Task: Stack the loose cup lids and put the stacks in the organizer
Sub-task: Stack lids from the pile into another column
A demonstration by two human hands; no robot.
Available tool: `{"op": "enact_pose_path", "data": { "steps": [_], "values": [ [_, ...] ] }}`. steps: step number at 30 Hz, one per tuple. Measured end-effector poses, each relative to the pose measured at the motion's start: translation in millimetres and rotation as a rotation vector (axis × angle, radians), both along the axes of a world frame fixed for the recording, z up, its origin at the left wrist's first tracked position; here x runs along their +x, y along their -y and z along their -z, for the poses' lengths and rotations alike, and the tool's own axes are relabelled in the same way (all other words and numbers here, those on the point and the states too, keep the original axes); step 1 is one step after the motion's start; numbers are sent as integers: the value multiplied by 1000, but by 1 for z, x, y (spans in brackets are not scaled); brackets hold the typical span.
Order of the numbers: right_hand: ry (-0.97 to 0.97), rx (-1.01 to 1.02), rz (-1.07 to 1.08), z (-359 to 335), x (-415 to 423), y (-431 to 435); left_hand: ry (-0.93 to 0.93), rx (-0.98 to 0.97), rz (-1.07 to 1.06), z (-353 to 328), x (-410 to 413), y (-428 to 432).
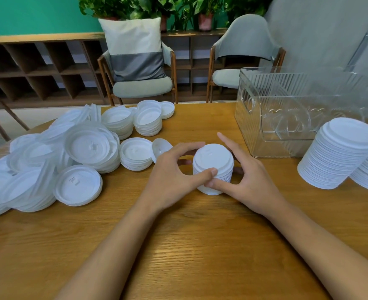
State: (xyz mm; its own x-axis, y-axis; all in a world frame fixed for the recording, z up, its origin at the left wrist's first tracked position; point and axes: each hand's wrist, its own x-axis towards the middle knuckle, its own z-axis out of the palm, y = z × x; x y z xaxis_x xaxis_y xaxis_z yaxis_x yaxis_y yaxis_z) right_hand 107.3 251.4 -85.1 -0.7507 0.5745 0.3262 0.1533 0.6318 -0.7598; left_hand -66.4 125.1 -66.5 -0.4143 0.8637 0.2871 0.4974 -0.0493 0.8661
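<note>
Gripping a short stack (213, 167) of lids from both sides, we have it standing on the table (200, 245) right between our hands. Left hand (174, 169) is curled round it, thumb on the near side and fingers wrapped to the far side. Right hand (246, 178) clamps the other flank with its thumb low on the near side; its index finger is straight and we can't tell if that finger touches. Two-sided hold looks meant to square the lids up and keep them nested before a lift, we judge. Stack is upright, long axis vertical, domed tops up and rims down on the wood. Organizer (287, 146), clear plastic, sits just beyond the right hand, open side toward us, so the carry should be short. Tall stacks (339, 156) stand further out past the right hand, not yet in the organizer, and seem to lean, possibly lens distortion. Loose lids (48, 159) are heaped out past the left hand, mostly rim up, with short stacks (139, 120) beyond it. Plenty left to do.
</note>
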Motion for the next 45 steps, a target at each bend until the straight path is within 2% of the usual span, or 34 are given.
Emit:
{"op": "enact_pose_path", "data": {
  "steps": [7, 12, 15, 18, 20, 25, 30, 32, 34, 38, 41, 43, 45],
  "values": [
    [-18, -11, 2, 2, 0, 0, -1, 49, -25, 9, 7, -5],
    [-32, -26, -9, 3, 1, -3, -109, 12, -19, 9, 6, -6],
    [-26, 5, 2, 2, 1, -2, -265, -18, 18, 4, -3, 1],
    [-19, 13, 8, 2, 0, -1, -568, -1, -97, -3, -26, 13],
    [-15, 3, 7, 3, 1, -1, -704, -17, -135, -7, -45, 18],
    [-8, 0, 1, 2, 1, -2, -761, -287, -94, -10, -60, 22],
    [-15, -10, -3, 2, 1, -1, -798, -177, -103, -7, -56, 18],
    [-12, -7, -3, 1, 1, -1, -760, -84, -126, -7, -52, 16],
    [-19, -2, -5, 1, 1, 0, -617, 15, -171, -9, -43, 14],
    [-39, 11, 3, 1, 0, 1, -84, 208, -236, -17, -27, 11],
    [-24, -7, 2, 1, 0, 1, 207, 253, -225, -25, -19, 10],
    [-20, -18, -3, 0, 0, 1, 280, 238, -221, -26, -20, 10],
    [-15, -22, -17, -1, 0, 2, 273, 187, -191, -21, -21, 8]
  ]
}}
